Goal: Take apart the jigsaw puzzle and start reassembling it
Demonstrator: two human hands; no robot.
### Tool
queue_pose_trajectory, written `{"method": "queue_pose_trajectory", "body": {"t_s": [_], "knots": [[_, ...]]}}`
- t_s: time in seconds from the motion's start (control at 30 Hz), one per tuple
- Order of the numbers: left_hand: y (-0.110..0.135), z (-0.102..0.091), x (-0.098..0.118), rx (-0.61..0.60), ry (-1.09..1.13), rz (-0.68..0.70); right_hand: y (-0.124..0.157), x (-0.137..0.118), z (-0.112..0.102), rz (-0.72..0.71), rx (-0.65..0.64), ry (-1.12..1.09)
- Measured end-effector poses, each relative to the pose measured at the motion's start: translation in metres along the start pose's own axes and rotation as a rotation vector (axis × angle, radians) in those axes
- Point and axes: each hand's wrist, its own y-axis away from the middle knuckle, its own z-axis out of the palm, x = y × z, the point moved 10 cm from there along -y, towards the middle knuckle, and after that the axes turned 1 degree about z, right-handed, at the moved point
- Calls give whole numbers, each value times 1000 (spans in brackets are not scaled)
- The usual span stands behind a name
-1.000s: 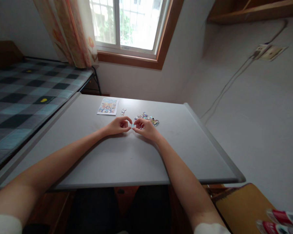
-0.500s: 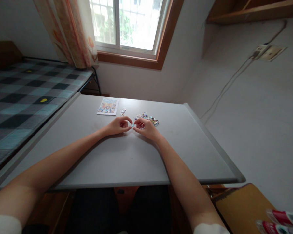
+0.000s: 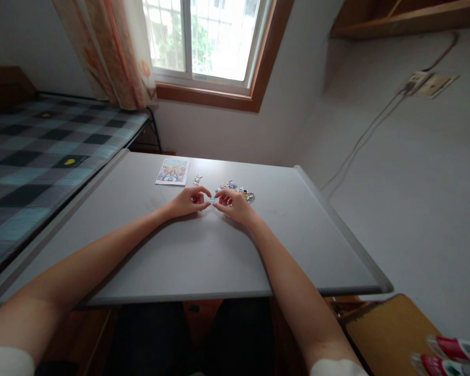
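My left hand (image 3: 188,201) and my right hand (image 3: 232,205) meet over the grey table (image 3: 203,250), fingertips pinched together on a small light-blue puzzle piece (image 3: 212,199) held between them. Just behind my right hand lies a loose heap of colourful puzzle pieces (image 3: 238,190). A couple of joined pieces (image 3: 197,179) lie behind my left hand. A printed picture card (image 3: 173,171) lies flat further back on the left.
A bed with a checked blanket (image 3: 43,156) runs along the table's left side. A window and curtain (image 3: 113,52) are behind. A wooden chair seat (image 3: 387,329) and red-and-white items (image 3: 450,355) sit at the lower right. A wall socket with cable (image 3: 426,83) hangs at the right.
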Motion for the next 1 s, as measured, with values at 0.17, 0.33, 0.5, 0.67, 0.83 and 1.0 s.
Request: {"method": "queue_pose_trajectory", "body": {"t_s": [0.17,0.33,0.5,0.67,0.83,1.0], "knots": [[0,0,-1,-2,2,-3,0,0,0,-1,0,-1],[0,0,-3,-4,-5,-11,0,-1,0,3,2,-1],[-1,-2,0,12,6,-12,0,0,-2,-12,23,20],[-1,-4,1,35,44,-28,0,0,-4,-16,29,32],[-1,-3,0,28,41,-13,0,-2,-3,-31,35,34],[-1,-2,-1,18,16,-20,0,-3,-2,-30,30,36]]}}
